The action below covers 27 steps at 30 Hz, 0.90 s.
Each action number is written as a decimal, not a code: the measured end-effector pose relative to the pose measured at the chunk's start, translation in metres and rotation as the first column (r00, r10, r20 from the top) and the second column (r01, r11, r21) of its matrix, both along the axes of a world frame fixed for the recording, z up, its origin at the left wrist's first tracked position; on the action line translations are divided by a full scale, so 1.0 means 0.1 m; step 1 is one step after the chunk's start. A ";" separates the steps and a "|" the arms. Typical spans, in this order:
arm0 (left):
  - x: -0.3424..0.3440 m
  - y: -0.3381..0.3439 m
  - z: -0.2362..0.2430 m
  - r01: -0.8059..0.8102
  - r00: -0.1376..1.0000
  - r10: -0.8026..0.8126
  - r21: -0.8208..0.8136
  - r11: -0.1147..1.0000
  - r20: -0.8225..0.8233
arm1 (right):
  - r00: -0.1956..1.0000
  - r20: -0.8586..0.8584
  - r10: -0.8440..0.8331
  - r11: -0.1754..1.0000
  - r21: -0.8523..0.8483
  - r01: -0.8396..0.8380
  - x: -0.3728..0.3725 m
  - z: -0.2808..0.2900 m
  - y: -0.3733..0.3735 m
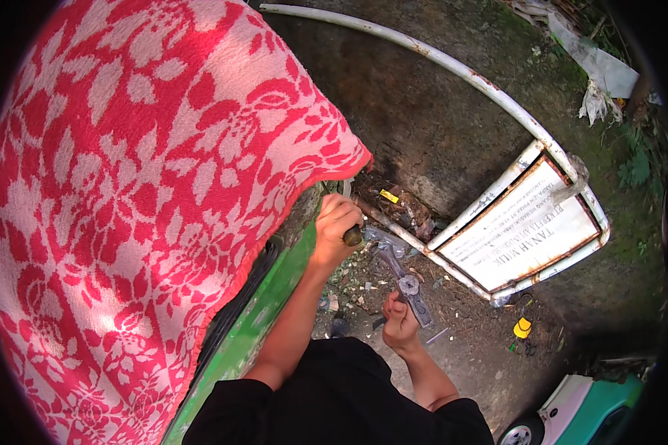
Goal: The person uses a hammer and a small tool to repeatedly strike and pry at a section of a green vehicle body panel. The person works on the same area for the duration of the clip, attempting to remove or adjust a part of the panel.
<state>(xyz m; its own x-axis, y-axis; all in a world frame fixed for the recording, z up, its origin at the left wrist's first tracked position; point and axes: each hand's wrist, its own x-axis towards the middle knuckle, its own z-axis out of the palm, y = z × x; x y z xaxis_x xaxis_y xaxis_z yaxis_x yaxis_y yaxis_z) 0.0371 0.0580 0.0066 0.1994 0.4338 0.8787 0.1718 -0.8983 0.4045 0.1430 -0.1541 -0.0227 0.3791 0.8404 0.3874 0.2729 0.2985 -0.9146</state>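
My left hand (336,227) is closed around a tool with a dark, rounded handle (353,236). Its working end is hidden behind the fingers, by the corner of the red and pink floral blanket (163,148). That hand is at the green painted edge (245,330) of the thing the blanket covers. Lower and to the right, my right hand (399,322) grips a hammer (410,288). The hammer's grey metal head slants from upper left to lower right, apart from the left hand, and its handle is mostly hidden by my fist.
A rusty white tubular frame with a printed sign panel (527,222) lies at the right. Debris litters the ground, with a yellow piece (389,196) and a yellow object (522,327). A toy-like green and white vehicle (586,408) is at the lower right.
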 end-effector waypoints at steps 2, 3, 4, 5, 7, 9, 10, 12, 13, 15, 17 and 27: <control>0.01 0.00 0.04 -0.003 1.000 0.003 0.003 1.000 0.008 | 1.000 0.003 -0.002 0.999 -0.039 0.002 0.03 0.01 -0.01; 0.01 -0.01 0.04 -0.008 1.000 0.008 0.009 1.000 0.013 | 1.000 0.005 -0.003 0.998 -0.059 0.003 0.04 0.02 -0.02; 0.02 -0.01 0.03 -0.013 1.000 0.013 0.015 1.000 0.017 | 1.000 -0.003 0.001 0.998 -0.064 -0.001 0.04 0.01 -0.02; 0.02 -0.02 0.03 -0.018 1.000 0.018 0.021 1.000 0.022 | 1.000 -0.010 0.004 0.998 -0.069 -0.005 0.05 0.00 -0.02; 0.01 -0.03 0.03 -0.017 1.000 0.017 0.025 1.000 0.015 | 1.000 -0.011 0.010 0.998 -0.068 -0.011 0.06 0.00 -0.03; 0.01 -0.03 0.03 -0.018 1.000 0.017 0.019 1.000 0.014 | 1.000 0.001 0.021 0.998 -0.055 -0.021 0.06 0.03 -0.01; 0.00 -0.03 0.03 -0.019 1.000 0.019 0.011 1.000 0.017 | 0.996 0.080 0.037 0.998 -0.059 -0.032 0.09 0.05 -0.02; -0.01 -0.02 0.04 -0.019 0.999 0.019 -0.001 1.000 0.031 | 0.982 0.172 0.079 0.997 0.008 -0.081 0.14 0.17 -0.04; -0.03 -0.01 0.04 -0.022 0.999 0.022 0.002 1.000 0.041 | 0.977 0.185 0.108 0.989 0.084 -0.125 0.14 0.24 -0.03; -0.03 -0.01 0.04 -0.014 0.998 0.013 0.002 1.000 0.061 | 0.973 0.162 0.166 0.916 0.339 -0.213 0.13 0.39 0.10; -0.01 -0.02 0.04 0.004 0.997 -0.005 0.005 1.000 0.072 | 0.956 0.251 0.152 0.853 0.456 -0.255 0.13 0.32 0.26; 0.03 -0.03 -0.06 -0.037 0.999 0.037 -0.001 0.999 0.003 | 0.948 0.315 0.047 0.983 0.152 -0.099 0.22 0.21 0.06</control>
